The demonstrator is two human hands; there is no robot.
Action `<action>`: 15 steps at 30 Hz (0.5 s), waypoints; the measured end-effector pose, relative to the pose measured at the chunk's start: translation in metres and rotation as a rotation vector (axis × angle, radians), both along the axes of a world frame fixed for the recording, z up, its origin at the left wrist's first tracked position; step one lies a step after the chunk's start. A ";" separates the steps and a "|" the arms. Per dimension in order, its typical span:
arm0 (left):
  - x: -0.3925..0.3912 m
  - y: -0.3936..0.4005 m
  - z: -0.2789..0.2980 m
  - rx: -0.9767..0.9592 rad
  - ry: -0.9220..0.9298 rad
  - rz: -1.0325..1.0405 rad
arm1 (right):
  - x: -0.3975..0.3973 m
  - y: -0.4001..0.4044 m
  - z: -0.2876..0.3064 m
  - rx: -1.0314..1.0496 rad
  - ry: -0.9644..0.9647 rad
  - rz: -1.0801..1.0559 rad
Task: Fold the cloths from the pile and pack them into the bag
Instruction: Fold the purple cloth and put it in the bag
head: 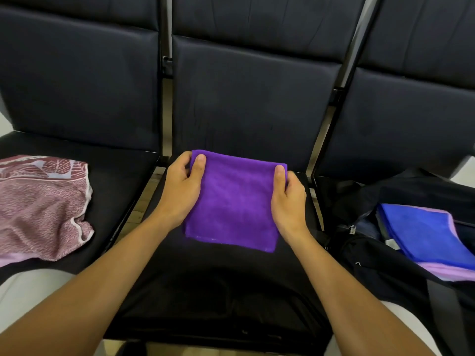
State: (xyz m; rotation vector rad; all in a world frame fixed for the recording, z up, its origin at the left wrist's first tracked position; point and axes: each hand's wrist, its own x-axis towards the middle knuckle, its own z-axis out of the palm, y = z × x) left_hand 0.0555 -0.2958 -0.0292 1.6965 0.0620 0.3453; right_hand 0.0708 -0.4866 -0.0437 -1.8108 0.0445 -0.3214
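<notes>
Both forearms reach in from the bottom of the head view, out over the middle seat (231, 291) of a row of black padded chairs. And right there on that seat lies the purple cloth (232, 201), folded into a neat rectangle, flat on the cushion. Left hand (181, 186) pinches the far left corner, thumb on top, fingers curled under the edge. Right hand (289, 199) does the same at the far right corner, thumb pressed on the upper face, fingers tucked beneath. Over on the left seat sits the pile: a crumpled pink patterned cloth (42, 206) with a pale lilac one peeking out under its near edge. On the right seat, the black bag (385, 273) stands unzipped, and inside it a folded blue cloth (424, 232) lies on top of a lilac cloth (447, 272), both well apart from the hands.
</notes>
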 end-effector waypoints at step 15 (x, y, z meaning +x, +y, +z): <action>0.008 -0.072 -0.002 -0.183 0.249 -0.087 | -0.008 -0.081 0.018 -0.072 0.252 0.132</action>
